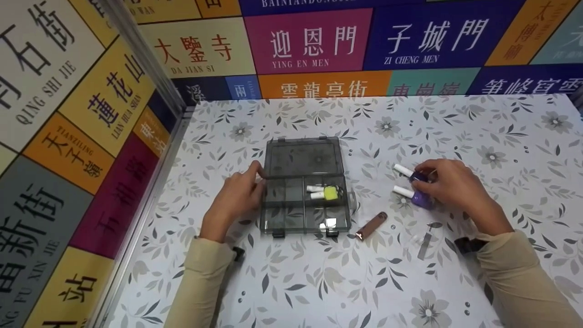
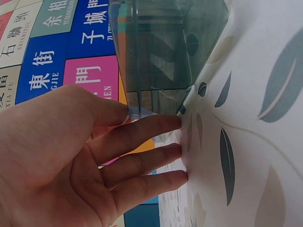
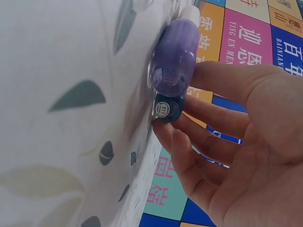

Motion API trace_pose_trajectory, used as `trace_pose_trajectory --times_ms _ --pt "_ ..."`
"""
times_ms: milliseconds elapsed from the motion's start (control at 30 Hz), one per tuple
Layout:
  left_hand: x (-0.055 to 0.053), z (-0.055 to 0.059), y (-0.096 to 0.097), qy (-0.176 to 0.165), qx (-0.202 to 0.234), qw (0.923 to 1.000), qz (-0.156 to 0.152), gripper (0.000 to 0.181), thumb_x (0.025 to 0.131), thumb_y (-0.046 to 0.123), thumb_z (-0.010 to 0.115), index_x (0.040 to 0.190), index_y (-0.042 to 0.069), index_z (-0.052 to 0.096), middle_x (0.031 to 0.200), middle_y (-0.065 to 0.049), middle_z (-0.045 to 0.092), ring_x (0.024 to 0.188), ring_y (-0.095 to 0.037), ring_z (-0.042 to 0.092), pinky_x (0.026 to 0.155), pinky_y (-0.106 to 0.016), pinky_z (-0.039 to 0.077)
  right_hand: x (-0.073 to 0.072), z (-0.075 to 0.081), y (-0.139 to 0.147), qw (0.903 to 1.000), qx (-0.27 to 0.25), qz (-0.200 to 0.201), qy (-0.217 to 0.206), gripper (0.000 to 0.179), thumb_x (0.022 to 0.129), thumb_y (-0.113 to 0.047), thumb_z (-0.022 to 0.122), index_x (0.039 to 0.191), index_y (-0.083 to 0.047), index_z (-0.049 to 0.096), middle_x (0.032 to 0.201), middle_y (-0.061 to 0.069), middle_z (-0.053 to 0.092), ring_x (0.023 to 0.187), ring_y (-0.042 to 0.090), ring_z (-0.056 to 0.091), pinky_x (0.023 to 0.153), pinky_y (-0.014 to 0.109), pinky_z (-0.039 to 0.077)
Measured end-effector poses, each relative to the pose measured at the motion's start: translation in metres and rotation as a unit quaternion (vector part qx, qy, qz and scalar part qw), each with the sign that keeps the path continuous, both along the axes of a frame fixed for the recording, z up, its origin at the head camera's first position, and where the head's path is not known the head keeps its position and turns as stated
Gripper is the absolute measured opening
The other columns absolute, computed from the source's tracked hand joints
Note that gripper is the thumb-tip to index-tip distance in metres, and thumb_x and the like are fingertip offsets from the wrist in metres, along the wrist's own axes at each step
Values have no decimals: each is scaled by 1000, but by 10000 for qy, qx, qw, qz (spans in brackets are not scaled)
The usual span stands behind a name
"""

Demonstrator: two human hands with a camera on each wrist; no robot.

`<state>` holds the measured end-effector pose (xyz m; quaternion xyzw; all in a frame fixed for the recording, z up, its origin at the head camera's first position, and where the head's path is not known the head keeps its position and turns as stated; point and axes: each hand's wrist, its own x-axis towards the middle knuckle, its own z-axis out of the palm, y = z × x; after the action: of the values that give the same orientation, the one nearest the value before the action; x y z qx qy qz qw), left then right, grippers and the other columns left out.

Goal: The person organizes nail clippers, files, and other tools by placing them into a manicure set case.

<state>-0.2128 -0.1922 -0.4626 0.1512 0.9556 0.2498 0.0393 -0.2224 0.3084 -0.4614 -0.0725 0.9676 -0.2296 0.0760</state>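
Right grip (image 1: 455, 189) pinches the dark bottle (image 1: 416, 176); left hand (image 1: 236, 196), loosely extended, touches the box (image 1: 283, 193).

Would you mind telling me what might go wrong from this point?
The purple bottle lies right beside the dark bottle at the right hand, so lifting one could knock or roll the other. The brown clipper-like item lies just right of the open box; a low carry might catch it. The left hand touches the box's left side, so a stray push could shift it.
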Motion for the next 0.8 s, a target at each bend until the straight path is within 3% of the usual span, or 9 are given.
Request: trace_pose_trajectory --times_ms 233,367,633,733,800 --pt "0 0 5 163 -79 9998 97 17 112 21 56 128 14 55 80 -6 71 64 -21 60 62 -40 46 1 2 -6 9995 -215 -94 189 44 96 -34 83 133 -12 75 114 14 80 104 34 72 81 48 50" --pt "-1 2 7 329 -84 9993 180 14 111 18 58 125 14 57 76 -7 70 64 -22 60 62 -41 45 6 6 -17 9973 -397 -124 603 43 95 -33 84 132 -12 76 112 13 80 104 34 73 80 45 49" --pt "0 5 4 194 169 9993 267 12 109 16 59 120 14 63 68 -3 70 56 -14 58 56 -33 43 18 9 -57 9826 -561 429 1718 36 93 -21 86 126 -9 78 108 13 78 97 33 73 76 47 50" --pt "0 6 3 -5 348 9993 164 15 110 13 57 123 12 64 66 -6 68 54 -14 54 53 -32 41 23 11 -71 9767 -614 629 1959 35 92 -20 87 126 -11 79 106 8 77 93 28 72 74 43 49" --pt "0 7 3 -75 479 9988 79 16 109 11 57 124 11 63 74 -11 73 59 -14 59 56 -32 44 26 14 -81 9728 -627 766 2093 36 92 -20 87 126 -12 79 106 6 77 90 25 71 71 39 48"
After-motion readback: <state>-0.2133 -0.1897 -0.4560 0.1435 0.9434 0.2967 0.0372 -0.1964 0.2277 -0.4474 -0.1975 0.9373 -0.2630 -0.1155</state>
